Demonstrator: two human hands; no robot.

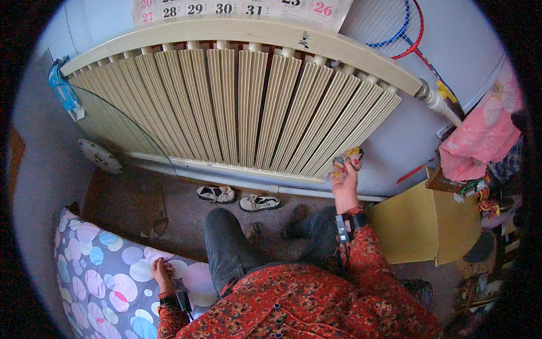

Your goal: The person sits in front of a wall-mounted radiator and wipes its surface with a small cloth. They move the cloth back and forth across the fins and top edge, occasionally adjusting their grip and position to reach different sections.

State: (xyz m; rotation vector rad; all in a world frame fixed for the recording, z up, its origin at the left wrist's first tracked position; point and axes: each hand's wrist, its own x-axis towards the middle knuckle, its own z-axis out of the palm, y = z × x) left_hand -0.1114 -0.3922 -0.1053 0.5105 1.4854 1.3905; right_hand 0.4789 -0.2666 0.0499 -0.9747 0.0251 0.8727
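A crumpled multicoloured cloth (340, 168) is bunched in my right hand (346, 183), up against the lower right end of a cream wall radiator (253, 110). The radiator has ribbed vertical columns below a thick top rail. My left hand (162, 271) rests on a grey bedspread (101, 275) printed with pastel circles. Its fingers are curled, and I see nothing held in them; whether they are fully closed is unclear.
Pale shoes (216, 194) stand on the floor below the radiator. A rounded glass sheet (139, 131) leans at its left. To the right are a yellowish board (406, 224), a pink flowered cloth (474, 140) and badminton rackets (417, 51). A calendar (237, 9) hangs above.
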